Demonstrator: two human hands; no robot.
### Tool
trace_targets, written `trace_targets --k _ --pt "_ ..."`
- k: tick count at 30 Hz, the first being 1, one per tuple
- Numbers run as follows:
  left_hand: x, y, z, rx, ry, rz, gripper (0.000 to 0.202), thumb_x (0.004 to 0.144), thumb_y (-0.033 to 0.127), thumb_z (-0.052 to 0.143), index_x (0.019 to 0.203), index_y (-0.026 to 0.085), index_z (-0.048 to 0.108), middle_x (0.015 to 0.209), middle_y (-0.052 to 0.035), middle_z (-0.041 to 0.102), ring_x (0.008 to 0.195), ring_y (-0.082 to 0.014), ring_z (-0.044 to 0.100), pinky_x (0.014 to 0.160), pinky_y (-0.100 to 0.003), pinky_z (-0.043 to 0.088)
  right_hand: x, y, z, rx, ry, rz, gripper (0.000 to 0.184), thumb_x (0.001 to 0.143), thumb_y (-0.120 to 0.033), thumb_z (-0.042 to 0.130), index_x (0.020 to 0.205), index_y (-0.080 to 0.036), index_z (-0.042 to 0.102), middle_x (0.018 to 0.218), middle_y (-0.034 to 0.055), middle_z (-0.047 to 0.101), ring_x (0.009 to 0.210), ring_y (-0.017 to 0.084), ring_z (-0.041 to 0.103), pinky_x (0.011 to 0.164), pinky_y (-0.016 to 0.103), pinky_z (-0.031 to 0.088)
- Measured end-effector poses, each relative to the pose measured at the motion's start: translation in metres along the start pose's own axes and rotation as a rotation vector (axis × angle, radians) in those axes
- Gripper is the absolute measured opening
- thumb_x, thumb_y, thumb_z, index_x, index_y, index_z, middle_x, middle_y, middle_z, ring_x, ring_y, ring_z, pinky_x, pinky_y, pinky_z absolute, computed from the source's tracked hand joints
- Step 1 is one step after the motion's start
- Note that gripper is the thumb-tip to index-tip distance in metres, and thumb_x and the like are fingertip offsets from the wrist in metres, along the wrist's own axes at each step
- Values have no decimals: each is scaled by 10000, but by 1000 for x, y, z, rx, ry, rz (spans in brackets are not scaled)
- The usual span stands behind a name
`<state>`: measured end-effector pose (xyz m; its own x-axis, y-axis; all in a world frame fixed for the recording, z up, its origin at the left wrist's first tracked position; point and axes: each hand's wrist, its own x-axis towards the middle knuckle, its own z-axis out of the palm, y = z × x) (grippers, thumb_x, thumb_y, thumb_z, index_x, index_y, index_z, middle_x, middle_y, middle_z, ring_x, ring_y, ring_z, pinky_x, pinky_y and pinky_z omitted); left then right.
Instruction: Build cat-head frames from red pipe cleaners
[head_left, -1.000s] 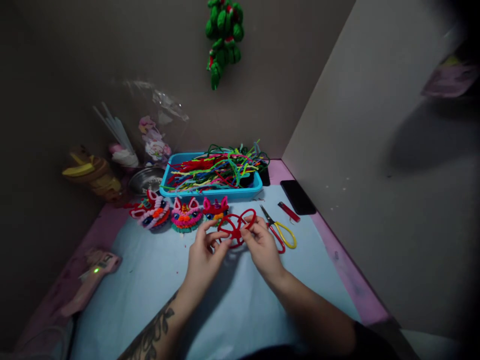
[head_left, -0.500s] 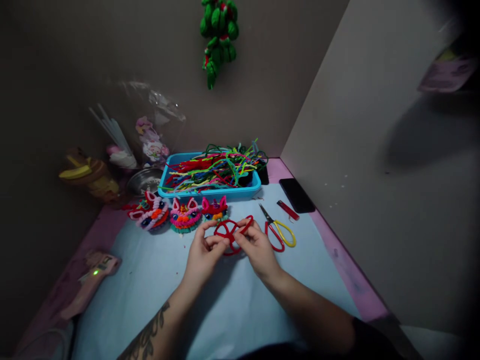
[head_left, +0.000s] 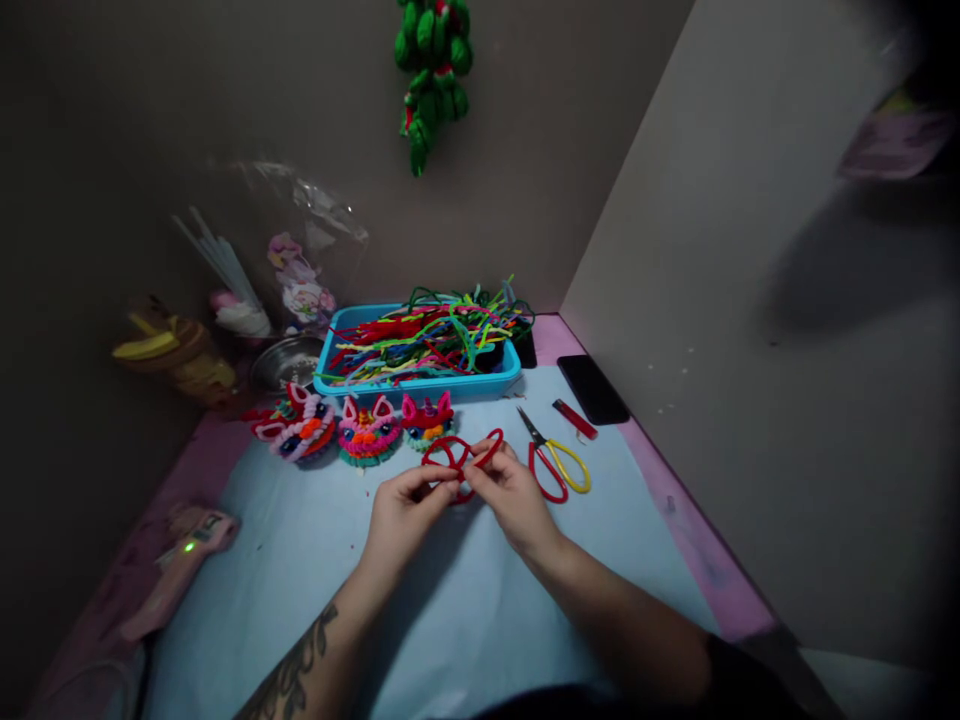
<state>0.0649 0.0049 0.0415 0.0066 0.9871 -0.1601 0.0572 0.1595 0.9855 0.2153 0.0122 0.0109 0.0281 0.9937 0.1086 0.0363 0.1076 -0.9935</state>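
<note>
Hands meet in the middle of the light blue table (head_left: 315, 560). The left hand (head_left: 405, 515) and the right hand (head_left: 510, 500) both pinch a red pipe cleaner shape (head_left: 459, 458). It is bent into loops that cross in the middle, and it sits just above the table between the two hands. The fingertips (head_left: 450, 478) of both hands close on its near side, almost touching each other.

Just behind the shape, three fuzzy animal faces (head_left: 367, 430) with pink ears lie in a row. Behind them is a blue tray (head_left: 420, 385) full of pipe cleaners (head_left: 435, 335) in many colours. To the right of the hands lie scissors (head_left: 551, 462) with one red and one yellow handle. A small red thing (head_left: 575, 419) lies near them, and a black phone (head_left: 592, 389) lies farther back by the wall.

On the left edge lies a pink glue gun (head_left: 180, 565) with a green light. A green fuzzy toy (head_left: 429, 70) hangs on the wall above.
</note>
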Motion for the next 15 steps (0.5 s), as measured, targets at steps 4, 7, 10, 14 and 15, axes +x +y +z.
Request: trace_targets --k 4,7,10,14,15 --pt "3 -4 -3 -16 53 -2 200 658 283 732 808 151 742 664 -30 697 568 -110 564 555 -206 436 2 -4 -4 -55 6 -44 169 797 -324 624 697 -192 587 850 11 509 833 157 491 783 286 398" --pt "5 -4 -7 -64 86 -17 218 648 291 752 816 153 738 679 -24 700 586 -101 567 570 -193 438 6 -5 -11 -51 82 -75 205 823 -321 590 674 -193 534 765 -12 477 758 138 476 729 265 391" --pt "7 -1 -10 -131 114 -43 228 615 289 782 793 154 735 715 -28 714 619 -102 585 597 -190 450 12 -5 -21 -42 169 -68 102 809 -296 597 821 -204 555 782 -14 512 746 137 498 712 264 407" --pt "7 1 -12 -215 112 -75 247 579 288 808 771 149 735 716 -37 718 635 -114 601 606 -201 459 21 -5 -34 -249 170 -103 161 776 -225 602 935 -208 614 756 -16 520 682 130 491 667 258 410" --pt "7 1 -13 -233 104 -75 249 577 288 810 769 149 736 716 -39 718 637 -116 603 608 -205 461 22 -6 -36 -302 162 -115 180 773 -214 600 951 -210 625 749 -17 518 658 125 481 649 255 408"
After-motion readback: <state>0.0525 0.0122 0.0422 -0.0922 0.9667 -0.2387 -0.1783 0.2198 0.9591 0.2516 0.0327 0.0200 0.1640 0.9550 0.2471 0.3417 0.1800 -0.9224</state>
